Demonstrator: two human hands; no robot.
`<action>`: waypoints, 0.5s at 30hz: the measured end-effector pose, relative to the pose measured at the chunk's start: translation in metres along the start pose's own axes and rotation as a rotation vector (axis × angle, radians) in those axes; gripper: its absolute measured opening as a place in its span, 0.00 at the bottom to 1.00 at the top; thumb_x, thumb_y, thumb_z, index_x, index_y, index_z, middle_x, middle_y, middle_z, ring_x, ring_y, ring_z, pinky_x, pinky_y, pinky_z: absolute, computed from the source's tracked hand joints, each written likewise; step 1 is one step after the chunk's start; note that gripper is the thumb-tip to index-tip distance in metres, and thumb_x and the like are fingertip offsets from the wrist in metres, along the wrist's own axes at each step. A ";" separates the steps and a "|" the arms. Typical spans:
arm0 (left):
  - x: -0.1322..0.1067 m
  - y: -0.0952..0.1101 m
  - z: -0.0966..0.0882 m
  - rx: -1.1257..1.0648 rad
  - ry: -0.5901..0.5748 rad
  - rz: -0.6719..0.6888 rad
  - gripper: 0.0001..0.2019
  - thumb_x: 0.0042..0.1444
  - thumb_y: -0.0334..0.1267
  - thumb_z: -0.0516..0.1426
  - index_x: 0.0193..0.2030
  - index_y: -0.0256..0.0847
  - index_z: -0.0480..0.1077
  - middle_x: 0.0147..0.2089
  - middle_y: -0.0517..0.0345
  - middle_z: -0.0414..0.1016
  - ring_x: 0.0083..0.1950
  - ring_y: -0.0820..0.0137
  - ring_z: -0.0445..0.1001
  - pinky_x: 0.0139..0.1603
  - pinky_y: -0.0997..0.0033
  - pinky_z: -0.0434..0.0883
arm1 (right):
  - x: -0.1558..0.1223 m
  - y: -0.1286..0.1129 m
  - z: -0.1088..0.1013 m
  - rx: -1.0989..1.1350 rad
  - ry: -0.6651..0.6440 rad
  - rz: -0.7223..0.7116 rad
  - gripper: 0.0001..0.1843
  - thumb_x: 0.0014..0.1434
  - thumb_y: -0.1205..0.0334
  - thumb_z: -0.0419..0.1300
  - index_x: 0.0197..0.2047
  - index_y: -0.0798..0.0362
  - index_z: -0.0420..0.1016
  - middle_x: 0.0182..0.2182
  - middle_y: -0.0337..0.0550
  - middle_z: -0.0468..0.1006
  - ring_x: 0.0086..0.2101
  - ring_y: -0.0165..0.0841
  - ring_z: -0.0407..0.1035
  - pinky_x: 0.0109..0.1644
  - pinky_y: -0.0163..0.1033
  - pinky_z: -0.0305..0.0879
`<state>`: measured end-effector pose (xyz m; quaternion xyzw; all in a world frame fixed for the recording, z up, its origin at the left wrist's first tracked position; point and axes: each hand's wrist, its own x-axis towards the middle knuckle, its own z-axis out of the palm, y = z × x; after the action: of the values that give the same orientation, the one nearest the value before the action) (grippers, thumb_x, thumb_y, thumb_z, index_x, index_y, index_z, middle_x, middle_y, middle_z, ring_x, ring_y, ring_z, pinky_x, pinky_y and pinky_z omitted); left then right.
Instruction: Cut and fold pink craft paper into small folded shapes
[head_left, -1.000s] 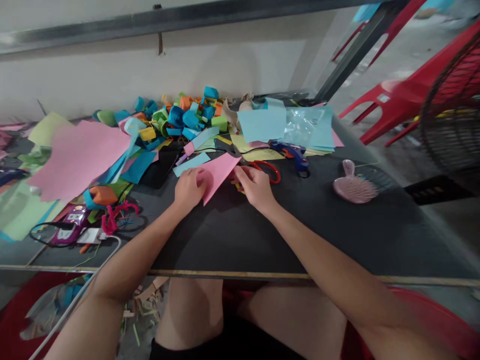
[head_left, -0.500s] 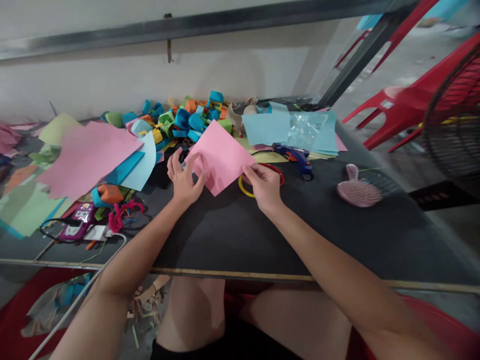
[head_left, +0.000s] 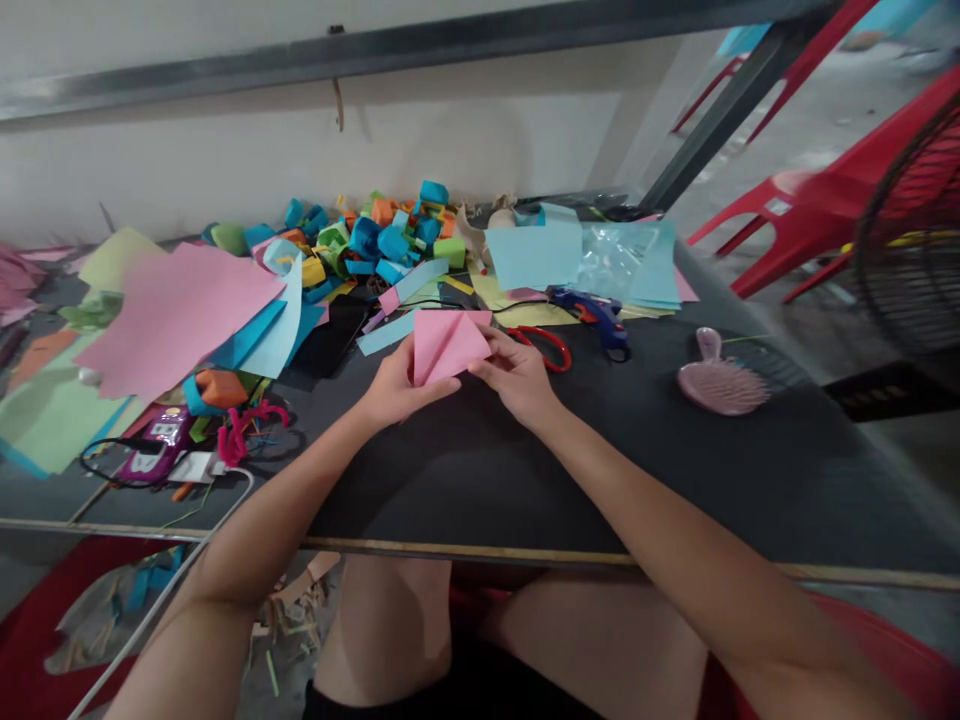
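A pink paper sheet (head_left: 444,344), folded over into a smaller shape, is held just above the black table (head_left: 525,470). My left hand (head_left: 390,385) grips its lower left side, fingers closed under and behind it. My right hand (head_left: 517,372) pinches its right corner. Red-handled scissors (head_left: 547,345) lie just beyond my right hand. A blue glue gun (head_left: 592,310) rests a little farther back.
A heap of folded coloured paper pieces (head_left: 375,240) sits at the back. Large pink sheets (head_left: 172,310) and light blue sheets (head_left: 536,255) lie left and right of it. A pink hairbrush (head_left: 716,380) lies at right. A purple device with cables (head_left: 154,455) is at left. Red chairs (head_left: 817,200) stand beyond.
The pink sheet was lifted and opened out flat half a second ago; now it is folded smaller and lowered between both hands. My left hand went from spread fingers to gripping the paper.
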<state>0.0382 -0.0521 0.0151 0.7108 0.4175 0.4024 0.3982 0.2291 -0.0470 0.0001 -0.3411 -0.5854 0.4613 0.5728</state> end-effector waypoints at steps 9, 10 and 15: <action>0.007 -0.005 0.004 -0.208 0.094 -0.140 0.08 0.50 0.38 0.62 0.36 0.37 0.73 0.35 0.57 0.75 0.34 0.73 0.73 0.37 0.72 0.71 | 0.001 -0.006 -0.002 0.058 -0.034 0.095 0.13 0.47 0.50 0.68 0.28 0.50 0.75 0.30 0.40 0.77 0.35 0.35 0.73 0.42 0.42 0.72; 0.007 -0.005 0.004 -0.199 0.133 -0.136 0.05 0.51 0.36 0.60 0.33 0.37 0.72 0.31 0.59 0.74 0.32 0.74 0.72 0.36 0.73 0.70 | 0.002 -0.002 -0.004 0.067 0.011 0.116 0.13 0.48 0.50 0.67 0.29 0.50 0.75 0.27 0.38 0.76 0.32 0.34 0.72 0.39 0.42 0.71; 0.013 0.001 -0.005 -0.312 0.376 -0.132 0.01 0.48 0.32 0.56 0.27 0.39 0.68 0.26 0.63 0.68 0.29 0.76 0.68 0.34 0.74 0.69 | 0.015 0.011 -0.027 0.016 0.302 0.145 0.14 0.54 0.50 0.60 0.40 0.49 0.73 0.29 0.41 0.76 0.32 0.37 0.74 0.36 0.44 0.73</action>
<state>0.0383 -0.0393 0.0212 0.5244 0.4627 0.5603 0.4437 0.2522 -0.0257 -0.0075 -0.4435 -0.4629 0.4492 0.6223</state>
